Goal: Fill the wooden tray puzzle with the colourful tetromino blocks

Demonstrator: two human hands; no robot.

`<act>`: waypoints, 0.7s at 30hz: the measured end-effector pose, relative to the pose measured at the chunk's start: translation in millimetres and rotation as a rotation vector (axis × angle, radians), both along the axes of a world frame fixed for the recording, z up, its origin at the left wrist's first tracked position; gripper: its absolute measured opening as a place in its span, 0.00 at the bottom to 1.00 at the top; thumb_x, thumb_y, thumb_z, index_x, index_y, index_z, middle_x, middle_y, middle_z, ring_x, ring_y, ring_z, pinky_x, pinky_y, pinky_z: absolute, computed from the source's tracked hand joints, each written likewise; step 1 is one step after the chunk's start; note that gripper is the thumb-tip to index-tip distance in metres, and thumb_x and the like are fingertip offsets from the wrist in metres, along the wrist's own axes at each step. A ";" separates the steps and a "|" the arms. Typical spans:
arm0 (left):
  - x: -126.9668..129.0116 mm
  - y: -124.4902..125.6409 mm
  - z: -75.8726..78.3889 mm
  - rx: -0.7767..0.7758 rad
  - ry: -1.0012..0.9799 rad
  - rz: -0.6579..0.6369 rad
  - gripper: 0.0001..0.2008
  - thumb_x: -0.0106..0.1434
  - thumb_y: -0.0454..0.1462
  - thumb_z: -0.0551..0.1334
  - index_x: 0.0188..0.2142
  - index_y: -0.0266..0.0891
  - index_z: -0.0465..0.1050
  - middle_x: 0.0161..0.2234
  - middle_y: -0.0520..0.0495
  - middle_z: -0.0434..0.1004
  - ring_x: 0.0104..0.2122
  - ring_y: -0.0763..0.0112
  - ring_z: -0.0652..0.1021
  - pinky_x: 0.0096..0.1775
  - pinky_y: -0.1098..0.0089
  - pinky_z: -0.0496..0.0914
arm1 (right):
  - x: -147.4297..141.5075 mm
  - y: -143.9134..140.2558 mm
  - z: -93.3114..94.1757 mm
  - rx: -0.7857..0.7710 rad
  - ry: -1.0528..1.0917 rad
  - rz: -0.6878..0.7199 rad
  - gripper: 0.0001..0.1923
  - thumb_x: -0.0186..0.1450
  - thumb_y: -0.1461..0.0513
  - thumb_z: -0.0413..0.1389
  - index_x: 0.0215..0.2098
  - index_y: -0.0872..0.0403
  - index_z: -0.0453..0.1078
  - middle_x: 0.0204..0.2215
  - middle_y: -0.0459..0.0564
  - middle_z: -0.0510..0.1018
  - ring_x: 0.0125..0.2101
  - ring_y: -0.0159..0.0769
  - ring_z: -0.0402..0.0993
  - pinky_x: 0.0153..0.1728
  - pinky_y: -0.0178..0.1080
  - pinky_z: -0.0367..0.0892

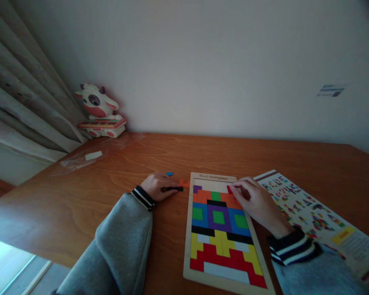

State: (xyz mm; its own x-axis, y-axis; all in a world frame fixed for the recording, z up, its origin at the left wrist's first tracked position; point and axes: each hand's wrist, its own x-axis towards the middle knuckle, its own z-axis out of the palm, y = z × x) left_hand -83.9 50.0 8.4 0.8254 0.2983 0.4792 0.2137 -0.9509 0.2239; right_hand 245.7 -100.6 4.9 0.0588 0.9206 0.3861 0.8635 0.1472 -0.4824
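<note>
A broad wooden table fills the room's corner, and on it, straight in front of the person, lies a wooden puzzle board whose frame is nearly packed with flat coloured blocks: red, yellow and white at the near end, blue, purple and green in the middle, orange and red toward the far end, with a bare strip left along the top row. To its right lies a printed pattern sheet of sample designs. It looks like the last pieces are going in. The right hand rests over the board's far right corner, fingers curled down on a red piece at the edge of the gap; whether it is pinched or only pressed I cannot tell. The left hand lies on the table left of the board, fingers closed loosely round a slim black piece, with an orange piece just beyond it and a small blue piece nearby. Next, I'd judge, the red piece needs sliding flush, then the loose ones turned to fit the gap.
</note>
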 end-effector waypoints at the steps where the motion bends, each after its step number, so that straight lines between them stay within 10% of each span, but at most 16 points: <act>1: 0.3 0.5 0.2 0.000 -0.008 -0.003 0.09 0.65 0.40 0.63 0.43 0.43 0.80 0.33 0.48 0.84 0.32 0.69 0.81 0.37 0.70 0.76 | -0.1 -0.1 0.2 0.001 0.002 0.002 0.12 0.70 0.54 0.50 0.37 0.51 0.72 0.35 0.49 0.75 0.27 0.35 0.71 0.31 0.40 0.67; 21: 18.7 -10.3 -8.5 -0.032 -0.117 -0.039 0.08 0.69 0.37 0.60 0.42 0.40 0.78 0.40 0.45 0.83 0.42 0.69 0.82 0.46 0.70 0.77 | -0.6 0.0 0.9 -0.011 -0.004 0.000 0.12 0.70 0.55 0.50 0.38 0.51 0.72 0.36 0.50 0.75 0.29 0.36 0.73 0.33 0.42 0.69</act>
State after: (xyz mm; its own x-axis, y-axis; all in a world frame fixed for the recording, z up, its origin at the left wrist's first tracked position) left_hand -65.2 39.7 -0.1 0.7757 0.2841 0.5636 0.1478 -0.9499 0.2754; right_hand 245.1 -100.6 5.8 0.0569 0.9247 0.3764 0.8656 0.1421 -0.4801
